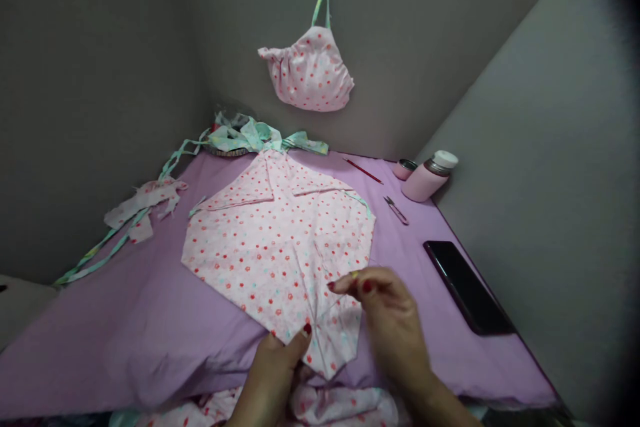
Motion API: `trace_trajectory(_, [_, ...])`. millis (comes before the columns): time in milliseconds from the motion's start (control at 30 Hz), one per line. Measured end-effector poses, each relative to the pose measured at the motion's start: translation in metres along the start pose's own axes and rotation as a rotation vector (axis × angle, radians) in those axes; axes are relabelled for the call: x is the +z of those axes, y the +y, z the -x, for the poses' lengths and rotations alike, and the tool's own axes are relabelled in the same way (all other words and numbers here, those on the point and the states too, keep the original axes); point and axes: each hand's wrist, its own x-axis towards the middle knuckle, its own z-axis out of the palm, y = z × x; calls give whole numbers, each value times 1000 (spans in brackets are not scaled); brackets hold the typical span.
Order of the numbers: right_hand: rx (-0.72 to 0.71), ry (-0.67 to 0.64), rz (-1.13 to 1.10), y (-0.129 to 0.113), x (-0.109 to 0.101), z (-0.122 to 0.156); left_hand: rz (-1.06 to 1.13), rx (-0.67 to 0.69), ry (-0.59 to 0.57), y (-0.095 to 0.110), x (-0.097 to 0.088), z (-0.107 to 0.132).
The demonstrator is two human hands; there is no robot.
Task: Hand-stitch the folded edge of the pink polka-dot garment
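Pink dotted fabric (280,247), lower centre — left hand (273,373) pinches its edge, right hand (387,310) pinches something tiny, maybe a needle — a pricked thumb seems possible.

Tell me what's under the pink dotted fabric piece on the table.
The pink dotted fabric lies on a purple cloth covering the table. Whatever else sits beneath the fabric is hidden.

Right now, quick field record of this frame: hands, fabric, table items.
left hand: thumb pinching near edge of the dotted pink fabric
right hand: fingertips pinched just above the fabric's right corner; too small to tell what they hold
surface: purple cloth
right side: black phone, pink bottle, snips
wall: gathered pink pouch hanging
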Motion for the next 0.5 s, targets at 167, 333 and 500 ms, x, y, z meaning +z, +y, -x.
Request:
trace_trajectory(167, [394,165,-311,-8,-25,-10,124,13,111,8,-6,-3])
trace_trajectory(333, [498,-144,112,17,-8,18,120,44,78,16,-6,-3])
trace_trajectory(500, [314,-335,551,30,8,36,116,52,-11,10,-10,-7])
